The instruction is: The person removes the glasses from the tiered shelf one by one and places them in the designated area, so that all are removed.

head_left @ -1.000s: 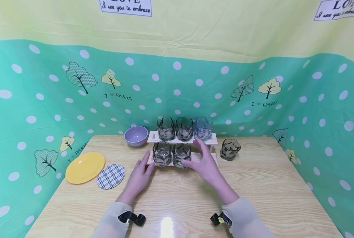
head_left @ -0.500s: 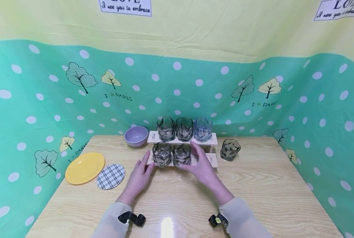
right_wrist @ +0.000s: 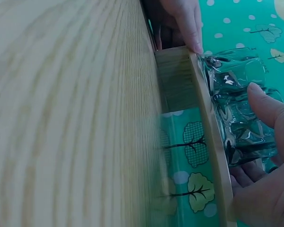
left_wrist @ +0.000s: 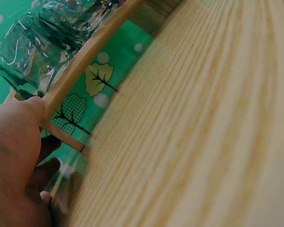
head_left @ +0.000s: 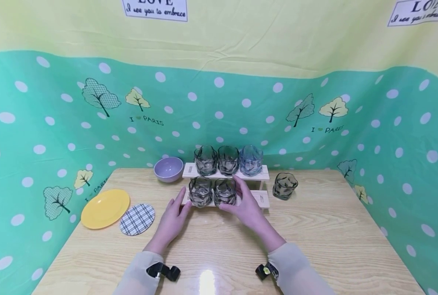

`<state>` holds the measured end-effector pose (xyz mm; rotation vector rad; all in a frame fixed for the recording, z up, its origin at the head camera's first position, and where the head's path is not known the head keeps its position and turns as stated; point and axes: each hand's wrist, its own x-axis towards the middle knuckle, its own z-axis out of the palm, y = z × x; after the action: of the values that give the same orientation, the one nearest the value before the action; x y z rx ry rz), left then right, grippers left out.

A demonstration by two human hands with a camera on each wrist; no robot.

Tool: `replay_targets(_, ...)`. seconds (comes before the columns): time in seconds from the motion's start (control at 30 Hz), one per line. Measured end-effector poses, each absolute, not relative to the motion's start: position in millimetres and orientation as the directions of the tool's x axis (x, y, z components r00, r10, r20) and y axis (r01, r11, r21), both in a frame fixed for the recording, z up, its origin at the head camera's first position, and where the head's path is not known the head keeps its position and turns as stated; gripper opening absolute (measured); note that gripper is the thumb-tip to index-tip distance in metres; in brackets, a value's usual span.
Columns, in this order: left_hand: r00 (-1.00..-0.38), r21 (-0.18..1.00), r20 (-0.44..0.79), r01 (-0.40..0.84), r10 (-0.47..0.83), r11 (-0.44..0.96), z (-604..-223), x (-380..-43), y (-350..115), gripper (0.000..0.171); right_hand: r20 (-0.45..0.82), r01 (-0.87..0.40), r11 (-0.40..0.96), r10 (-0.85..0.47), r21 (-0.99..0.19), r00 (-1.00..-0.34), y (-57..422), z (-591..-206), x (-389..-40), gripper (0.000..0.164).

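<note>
A two-tier wooden rack (head_left: 264,199) stands at the back middle of the table. Its lower shelf bears two smoky faceted glasses, a left one (head_left: 200,191) and a right one (head_left: 224,192), side by side. My left hand (head_left: 172,219) grips the rack's left end, thumb at the front corner of the lower shelf (left_wrist: 75,66) and fingers along the side. Around the right glass on that shelf, my right hand (head_left: 250,211) has its thumb in front and fingers at the right side. In the right wrist view, this glass (right_wrist: 246,127) stands against its neighbour (right_wrist: 236,68).
On the upper shelf stand two smoky glasses (head_left: 206,160) and a bluish glass (head_left: 251,160). Another smoky glass (head_left: 285,186) is on the table to the right. Leftward are a purple bowl (head_left: 168,169), a yellow plate (head_left: 105,209) and a checked round coaster (head_left: 137,219). Patterned cloth hangs behind.
My right hand has moved slightly left and closed in round the right glass of the lower shelf. That glass has shifted back a little. My left hand has stayed at the rack's left end.
</note>
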<state>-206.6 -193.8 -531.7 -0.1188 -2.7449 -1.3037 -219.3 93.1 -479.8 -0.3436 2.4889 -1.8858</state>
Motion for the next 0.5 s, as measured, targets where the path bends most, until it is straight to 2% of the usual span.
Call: replay_targets(0.5,-0.993,0.767,0.115,0.105,0.026,0.633,-531.4,-206.3,-193.3,0.069,0.122,-0.161,0.298,-0.145,-0.941,-0.982,88.4,-478.8,-217.4,0.111)
